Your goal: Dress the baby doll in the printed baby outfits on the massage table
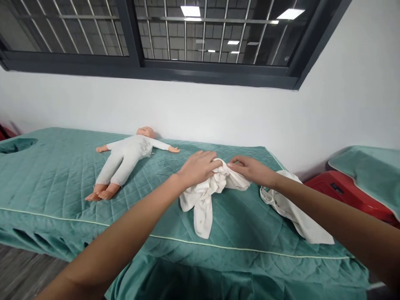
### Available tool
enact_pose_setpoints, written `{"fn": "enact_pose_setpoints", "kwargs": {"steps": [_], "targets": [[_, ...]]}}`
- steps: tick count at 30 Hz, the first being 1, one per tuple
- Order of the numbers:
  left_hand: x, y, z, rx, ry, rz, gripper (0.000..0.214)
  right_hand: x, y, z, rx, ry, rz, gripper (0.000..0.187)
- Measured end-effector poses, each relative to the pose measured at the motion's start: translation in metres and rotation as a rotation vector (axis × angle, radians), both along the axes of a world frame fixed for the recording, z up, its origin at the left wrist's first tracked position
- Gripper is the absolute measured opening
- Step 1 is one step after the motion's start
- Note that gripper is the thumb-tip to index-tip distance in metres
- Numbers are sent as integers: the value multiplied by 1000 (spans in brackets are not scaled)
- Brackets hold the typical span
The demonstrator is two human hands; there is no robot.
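A bunched-up white baby garment [204, 200] hangs between my hands, its lower part resting on the green quilted bed cover [250, 227]. My left hand [200, 166] is closed on its gathered upper edge, the fingertips partly hidden in the folds. On the other side my right hand [250, 168] pinches the edge between thumb and fingers. A baby doll [125, 156] with a pale cloth body lies on its back to the left, arms spread. Beside my right forearm, a second white cloth piece [290, 208] lies partly covered by the arm.
Behind the bed runs a white wall [218, 112] below a dark-framed window [200, 75] with metal bars. At the right stands a red case-like object [346, 191] under a green cover [371, 171]. The bed's front edge has pale piping.
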State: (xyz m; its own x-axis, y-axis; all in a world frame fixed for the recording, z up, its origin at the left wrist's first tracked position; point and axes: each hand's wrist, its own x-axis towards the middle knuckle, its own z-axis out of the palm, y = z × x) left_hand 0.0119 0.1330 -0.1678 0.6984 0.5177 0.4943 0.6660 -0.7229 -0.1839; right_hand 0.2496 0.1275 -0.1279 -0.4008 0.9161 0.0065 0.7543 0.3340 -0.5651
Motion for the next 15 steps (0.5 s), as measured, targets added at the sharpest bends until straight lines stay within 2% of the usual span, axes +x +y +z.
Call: {"fn": "enact_pose_setpoints", "kwargs": {"steps": [5,9,12,15], "targets": [[-22,2,22,236,-178,198,29,2,-4,5,-139,48,124,75],[-21,-7,40,264,-363,429,30,-16,-14,-15,-289,244,164,96],[-12,-20,51,171,-513,547,24,-40,-25,-38,-536,453,129,89],[0,-39,54,20,-563,513,30,-68,-33,-60,-714,690,104,64]]}}
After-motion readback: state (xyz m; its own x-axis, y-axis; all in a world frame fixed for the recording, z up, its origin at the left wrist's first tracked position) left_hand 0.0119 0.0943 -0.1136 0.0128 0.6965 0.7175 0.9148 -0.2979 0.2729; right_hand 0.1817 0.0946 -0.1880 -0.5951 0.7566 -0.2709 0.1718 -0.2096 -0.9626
